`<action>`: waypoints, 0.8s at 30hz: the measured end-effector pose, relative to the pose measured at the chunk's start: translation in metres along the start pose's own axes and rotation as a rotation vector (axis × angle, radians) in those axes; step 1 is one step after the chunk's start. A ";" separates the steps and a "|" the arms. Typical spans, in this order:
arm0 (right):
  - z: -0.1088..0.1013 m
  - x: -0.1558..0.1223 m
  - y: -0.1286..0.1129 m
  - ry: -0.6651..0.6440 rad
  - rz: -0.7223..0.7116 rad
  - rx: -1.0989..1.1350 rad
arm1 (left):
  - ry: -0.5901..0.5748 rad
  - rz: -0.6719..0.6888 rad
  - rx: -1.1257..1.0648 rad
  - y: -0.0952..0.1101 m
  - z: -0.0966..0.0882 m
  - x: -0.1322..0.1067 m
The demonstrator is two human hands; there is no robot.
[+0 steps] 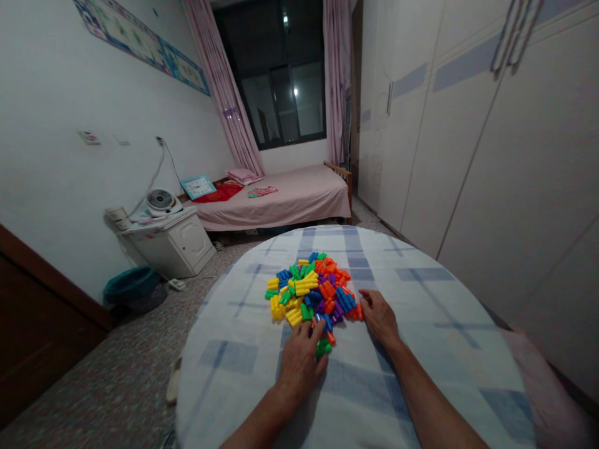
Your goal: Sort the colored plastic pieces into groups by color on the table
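Note:
A heap of small plastic building pieces (311, 290) in yellow, orange, blue, green and purple lies on a round table covered with a white and blue checked cloth (421, 349). My left hand (299, 360) rests at the near edge of the heap, fingers curled round a green piece (322, 348) with a blue and a red piece beside it. My right hand (380, 317) lies on the cloth at the heap's right edge, fingers bent and touching the orange pieces there; whether it holds one is hidden.
A bed with a pink cover (285, 198) stands under a dark window at the back. A white bedside cabinet (171, 240) with a small fan is at the left wall, a teal bin (131, 284) beside it. White wardrobe doors (491, 143) line the right side.

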State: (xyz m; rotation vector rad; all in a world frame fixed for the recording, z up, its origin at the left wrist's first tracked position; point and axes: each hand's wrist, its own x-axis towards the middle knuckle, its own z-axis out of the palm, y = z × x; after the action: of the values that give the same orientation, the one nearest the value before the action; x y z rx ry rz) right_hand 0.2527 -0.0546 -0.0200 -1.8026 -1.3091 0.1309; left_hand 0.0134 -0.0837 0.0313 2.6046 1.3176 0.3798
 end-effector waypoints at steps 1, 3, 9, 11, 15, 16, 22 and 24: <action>0.000 0.000 0.000 0.000 -0.002 -0.001 | 0.006 0.007 0.014 0.001 0.002 0.003; -0.001 0.000 -0.001 -0.004 -0.004 -0.002 | 0.022 0.021 0.042 0.003 0.004 0.009; -0.003 -0.001 -0.004 -0.014 -0.003 0.011 | 0.072 0.030 0.096 0.003 0.006 0.025; -0.004 -0.002 -0.004 -0.019 -0.007 0.013 | 0.088 0.030 0.083 0.001 0.006 0.026; -0.003 -0.002 -0.003 -0.022 -0.014 0.011 | 0.122 0.056 0.045 -0.004 0.005 0.026; -0.003 -0.002 -0.003 -0.023 -0.014 0.005 | 0.125 0.064 0.040 -0.005 0.005 0.026; -0.002 -0.001 -0.001 -0.016 -0.028 -0.001 | 0.145 0.133 0.023 -0.013 0.009 0.024; -0.002 -0.001 -0.001 -0.019 -0.027 -0.006 | 0.181 0.144 0.005 -0.016 0.008 0.024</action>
State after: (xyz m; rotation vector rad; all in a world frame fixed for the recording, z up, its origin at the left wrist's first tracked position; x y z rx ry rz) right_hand 0.2525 -0.0562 -0.0187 -1.7924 -1.3479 0.1292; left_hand 0.0175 -0.0558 0.0222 2.7324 1.1854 0.6506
